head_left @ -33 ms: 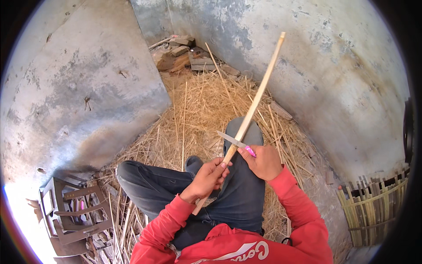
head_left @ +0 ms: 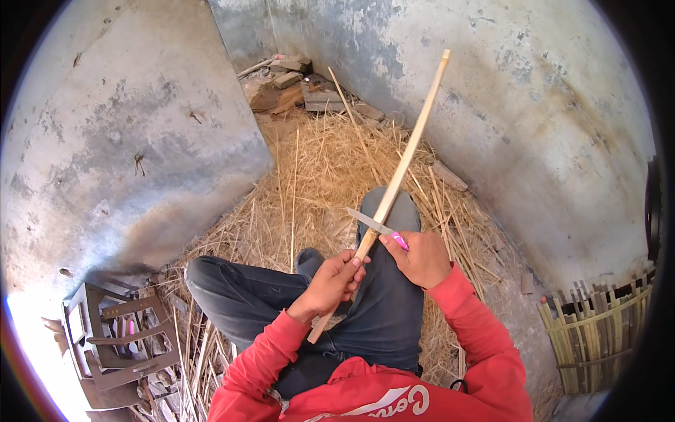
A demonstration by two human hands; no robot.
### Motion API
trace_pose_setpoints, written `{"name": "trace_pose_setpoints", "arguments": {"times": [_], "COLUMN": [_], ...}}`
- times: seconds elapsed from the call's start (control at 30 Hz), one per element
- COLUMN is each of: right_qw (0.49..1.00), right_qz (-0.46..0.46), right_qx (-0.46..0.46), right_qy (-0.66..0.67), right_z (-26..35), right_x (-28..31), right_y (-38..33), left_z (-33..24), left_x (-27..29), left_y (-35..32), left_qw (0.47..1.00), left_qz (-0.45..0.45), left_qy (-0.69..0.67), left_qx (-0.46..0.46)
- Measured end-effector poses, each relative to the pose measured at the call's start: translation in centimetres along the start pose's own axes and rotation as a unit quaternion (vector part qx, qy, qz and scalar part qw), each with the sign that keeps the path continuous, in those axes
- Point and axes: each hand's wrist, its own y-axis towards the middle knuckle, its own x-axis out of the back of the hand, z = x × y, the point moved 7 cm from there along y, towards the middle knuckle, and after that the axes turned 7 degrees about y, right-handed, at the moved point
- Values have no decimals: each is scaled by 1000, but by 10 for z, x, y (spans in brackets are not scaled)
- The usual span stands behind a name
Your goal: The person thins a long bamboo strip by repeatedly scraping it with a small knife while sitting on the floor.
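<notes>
A long, pale bamboo strip [head_left: 404, 162] slants from my lap up to the far right, crossing my bent right knee. My left hand [head_left: 335, 282] is closed round its lower part, and the strip's near end sticks out below the fist. My right hand [head_left: 420, 258] grips a knife by its pink handle, its thumb close to the strip. The knife blade [head_left: 369, 220] lies across the strip and points to the upper left. Part of the handle is hidden in my right fingers.
Straw-like shavings [head_left: 316, 169] and thin strips cover the floor ahead. Bricks [head_left: 288, 79] lie in the far corner, between plastered walls [head_left: 520, 126]. At the lower left stands a dark wooden frame [head_left: 133, 337]; at the lower right, a slatted bamboo basket [head_left: 598, 337].
The bamboo strip's far end has swung slightly left. My left hand has moved with it a little; the knife and right hand have hardly moved.
</notes>
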Motion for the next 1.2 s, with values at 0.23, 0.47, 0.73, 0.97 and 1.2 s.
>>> {"name": "trace_pose_setpoints", "arguments": {"times": [0.23, 0.47, 0.73, 0.97, 1.2], "right_qw": [998, 994, 995, 985, 983], "right_qz": [15, 23, 3, -25, -56], "right_qx": [8, -5, 5, 86, 45], "right_qy": [-62, -104, -101, -149, -170], "right_z": [4, -8, -14, -31, -75], "right_x": [4, 4, -4, -1, 12], "right_y": [8, 8, 5, 19, 54], "left_z": [-3, -3, 0, 3, -3], "left_x": [-2, -5, -6, -8, -10], "left_y": [10, 17, 17, 20, 19], "left_qw": [999, 998, 996, 995, 997], "left_qz": [29, 47, 54, 52, 28], "left_qy": [-39, -48, -70, -84, -69], "left_qx": [7, 8, 2, 21, 25]}}
